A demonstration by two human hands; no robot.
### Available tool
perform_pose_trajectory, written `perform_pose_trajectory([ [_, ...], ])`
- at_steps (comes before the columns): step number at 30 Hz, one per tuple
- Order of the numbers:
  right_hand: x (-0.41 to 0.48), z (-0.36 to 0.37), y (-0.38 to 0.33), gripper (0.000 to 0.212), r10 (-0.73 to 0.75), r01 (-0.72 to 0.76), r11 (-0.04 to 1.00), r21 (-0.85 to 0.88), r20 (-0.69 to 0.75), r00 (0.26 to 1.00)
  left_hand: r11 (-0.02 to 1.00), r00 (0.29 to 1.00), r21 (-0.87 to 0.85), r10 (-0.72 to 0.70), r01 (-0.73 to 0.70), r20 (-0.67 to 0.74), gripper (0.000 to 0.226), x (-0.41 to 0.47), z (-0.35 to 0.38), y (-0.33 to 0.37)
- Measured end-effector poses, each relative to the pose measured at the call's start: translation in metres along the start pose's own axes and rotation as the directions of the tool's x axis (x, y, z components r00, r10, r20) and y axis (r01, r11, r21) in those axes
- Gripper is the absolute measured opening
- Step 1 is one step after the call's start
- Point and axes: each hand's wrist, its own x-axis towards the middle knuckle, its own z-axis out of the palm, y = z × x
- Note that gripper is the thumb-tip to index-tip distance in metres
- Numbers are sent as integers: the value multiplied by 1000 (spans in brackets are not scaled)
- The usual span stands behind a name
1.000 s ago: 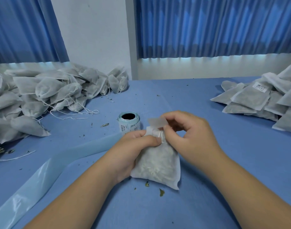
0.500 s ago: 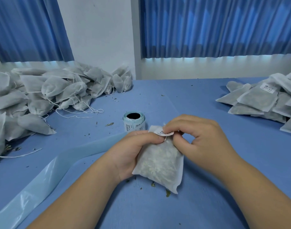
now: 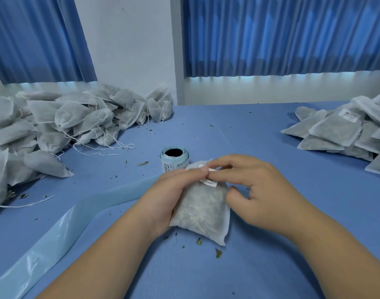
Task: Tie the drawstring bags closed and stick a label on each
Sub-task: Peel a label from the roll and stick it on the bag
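Pressing label onto bag, left hand clasping it, right hand fingers flat, gripping nothing; left-edge heap remaining, right-edge stack labelled.

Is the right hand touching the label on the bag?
Touching. The head view shows the right hand with its fingertips pressed on the label at the bag's top.

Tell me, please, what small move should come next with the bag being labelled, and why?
Probably press the label flat: it lies on the bag's upper part under the right hand fingers, its lower corner looking loose, while the left hand steadies the bag.
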Motion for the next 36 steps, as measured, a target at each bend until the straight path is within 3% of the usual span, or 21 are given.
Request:
perform_pose_trajectory([
  [4, 4, 6, -5, 8, 215, -181, 942, 282, -95, 972, 993, 994, 84, 88, -82, -72, 30, -1, 1, -3],
  [6, 5, 9, -3, 25, 357, -311, 894, 323, -94, 929, 980, 984, 156, 143, -125, -108, 32, -2, 4, -5],
  [9, 7, 5, 2, 45, 567, -554, 669, 495, 142, 811, 956, 970, 230, 214, -183, -117, 29, -4, 7, -6],
  [12, 6, 1, 5, 32, 519, -594, 495, 634, 334, 787, 941, 961, 265, 248, -210, -121, 26, -5, 11, -6],
  [17, 7, 1, 7, 23, 512, -571, 372, 732, 352, 784, 919, 943, 321, 292, -231, -159, 32, -5, 18, -10],
  [21, 5, 1, 9, 18, 474, -544, 419, 727, 336, 814, 909, 937, 342, 309, -239, -166, 33, -4, 18, -11],
  [25, 5, 0, 10, 38, 427, -568, 505, 650, 383, 819, 897, 939, 378, 307, -229, -158, 37, -3, 22, -13],
  [33, 5, -8, 15, 43, 432, -534, 435, 725, 353, 830, 947, 950, 225, 267, -228, -164, 35, 5, 38, -11],
  [36, 2, -14, 19, 22, 431, -493, 328, 806, 337, 837, 953, 945, 157, 284, -260, -162, 31, 12, 53, -7],
])
